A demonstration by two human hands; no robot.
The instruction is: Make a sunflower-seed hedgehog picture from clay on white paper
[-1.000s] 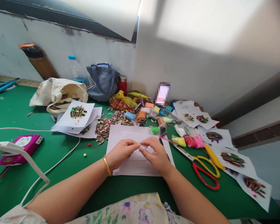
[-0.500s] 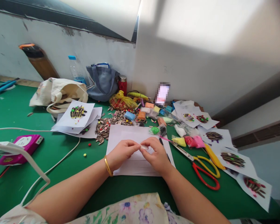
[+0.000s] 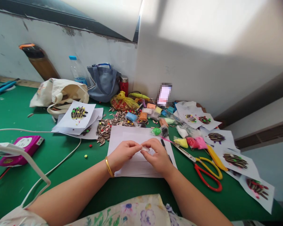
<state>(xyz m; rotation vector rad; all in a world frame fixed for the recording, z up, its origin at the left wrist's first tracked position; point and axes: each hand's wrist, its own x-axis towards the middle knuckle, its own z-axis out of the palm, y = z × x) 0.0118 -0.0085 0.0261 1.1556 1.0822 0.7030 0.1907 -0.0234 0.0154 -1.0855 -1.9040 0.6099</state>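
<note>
Above a white sheet of paper (image 3: pixel 141 171), my left hand (image 3: pixel 124 154) and my right hand (image 3: pixel 158 157) meet fingertip to fingertip. Between them they pinch a small white lump of modelling clay (image 3: pixel 145 149), partly covered by the fingers. Both hands are closed. Faint lines show on the sheet under them. A black pen (image 3: pixel 166 149) lies by my right hand, partly hidden behind it. Close to the sheet's far edge are a green clay packet (image 3: pixel 156 131) and a heap of sunflower seeds (image 3: pixel 106 130).
Scissors (image 3: pixel 202 169) and a yellow cutter (image 3: pixel 217 158) lie to the right, near clay packets (image 3: pixel 192 142). Seed pictures on paper line the right edge (image 3: pixel 235 161) and a stack (image 3: pixel 83 124) sits left. A white cable (image 3: pixel 66 164) crosses the left side. Bags (image 3: pixel 103 83) and a phone (image 3: pixel 164 94) stand behind.
My fingers have shifted very slightly around the white clay. Everything else stays where it was.
</note>
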